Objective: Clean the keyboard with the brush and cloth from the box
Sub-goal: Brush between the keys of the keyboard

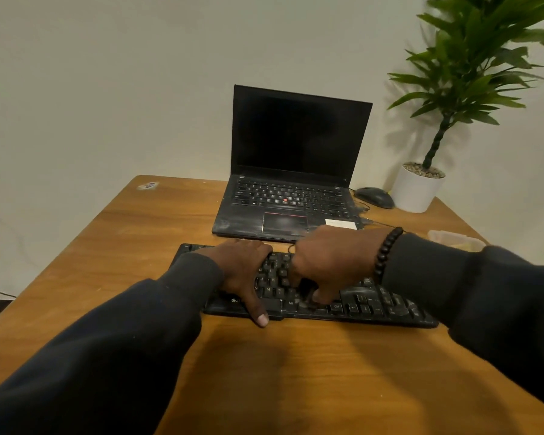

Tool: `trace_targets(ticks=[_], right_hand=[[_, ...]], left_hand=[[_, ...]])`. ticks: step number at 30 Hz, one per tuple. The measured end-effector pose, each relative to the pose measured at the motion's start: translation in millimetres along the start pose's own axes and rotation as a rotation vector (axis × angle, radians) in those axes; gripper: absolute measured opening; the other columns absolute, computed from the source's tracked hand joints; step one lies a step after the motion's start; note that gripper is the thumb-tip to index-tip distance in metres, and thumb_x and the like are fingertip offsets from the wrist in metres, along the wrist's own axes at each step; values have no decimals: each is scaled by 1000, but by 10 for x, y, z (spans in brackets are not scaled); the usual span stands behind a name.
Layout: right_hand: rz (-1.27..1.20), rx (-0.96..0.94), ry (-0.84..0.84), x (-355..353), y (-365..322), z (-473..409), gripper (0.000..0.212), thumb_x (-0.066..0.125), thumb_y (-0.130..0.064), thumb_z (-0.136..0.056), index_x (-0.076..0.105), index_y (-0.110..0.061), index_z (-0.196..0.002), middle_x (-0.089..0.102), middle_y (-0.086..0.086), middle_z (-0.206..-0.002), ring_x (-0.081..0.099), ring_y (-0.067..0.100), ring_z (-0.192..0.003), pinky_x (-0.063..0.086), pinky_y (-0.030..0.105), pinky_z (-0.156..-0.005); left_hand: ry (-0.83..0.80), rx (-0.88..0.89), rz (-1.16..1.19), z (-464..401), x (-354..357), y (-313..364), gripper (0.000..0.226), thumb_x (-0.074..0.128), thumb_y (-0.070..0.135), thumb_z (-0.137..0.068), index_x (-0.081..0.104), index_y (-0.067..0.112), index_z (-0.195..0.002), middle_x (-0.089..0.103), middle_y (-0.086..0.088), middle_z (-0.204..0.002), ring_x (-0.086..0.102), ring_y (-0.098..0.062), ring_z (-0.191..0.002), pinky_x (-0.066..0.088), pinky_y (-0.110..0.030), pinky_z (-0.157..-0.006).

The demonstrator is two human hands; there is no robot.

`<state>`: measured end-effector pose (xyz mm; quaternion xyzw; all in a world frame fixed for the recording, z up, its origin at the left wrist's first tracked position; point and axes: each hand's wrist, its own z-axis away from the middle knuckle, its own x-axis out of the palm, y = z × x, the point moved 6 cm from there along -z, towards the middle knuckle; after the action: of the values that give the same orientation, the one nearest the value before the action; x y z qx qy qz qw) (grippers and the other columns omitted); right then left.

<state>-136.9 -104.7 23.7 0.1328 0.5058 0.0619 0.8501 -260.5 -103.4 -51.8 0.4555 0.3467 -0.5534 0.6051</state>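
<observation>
Left hand (244, 271) lies flat, fingers spread, on the black keyboard (374, 304) mid-counter (280, 372); right hand (327, 262) curls over the keys, its grip hidden.

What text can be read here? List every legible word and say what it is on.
"Alt" on a key of the black desktop keyboard, near its front edge.
"Ctrl" on a key further right.
"N", "M", "K" on its letter keys.
Black open laptop key legends: too small.
White sticker on its palm rest: unreadable.
</observation>
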Motion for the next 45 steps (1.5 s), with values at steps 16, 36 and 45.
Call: trace_targets(ticks=[16, 36, 45], right_hand=[[90, 26, -119, 35, -82, 96, 32, 66, -38, -87, 60, -18, -111, 51, -6, -79, 54, 11, -74, 52, 22, -69], [-33, 39, 209, -100, -16, -73, 33, 61, -43, -88, 59, -25, -116, 57, -8, -81, 56, 8, -73, 48, 20, -59], [-15, 40, 76, -17, 133, 48, 34, 61, -43, -89, 58, -24, -117, 61, -7, -90, 58, 9, -80, 43, 15, -60]], left_hand=[[13, 9, 10, 14, -17, 25, 129, 81, 79, -39, 31, 25, -146, 43, 1, -146, 41, -23, -132, 34, -50, -114], [-3, 1, 28, 15, 2, 23, 124, 82, 78, -38, 35, 29, -142, 44, 4, -146, 40, -24, -135, 36, -50, -112], [-8, -14, -11, 1, -2, 27, 134, 82, 78, -40, 26, 25, -149, 38, 0, -152, 36, -25, -138, 31, -50, -116]])
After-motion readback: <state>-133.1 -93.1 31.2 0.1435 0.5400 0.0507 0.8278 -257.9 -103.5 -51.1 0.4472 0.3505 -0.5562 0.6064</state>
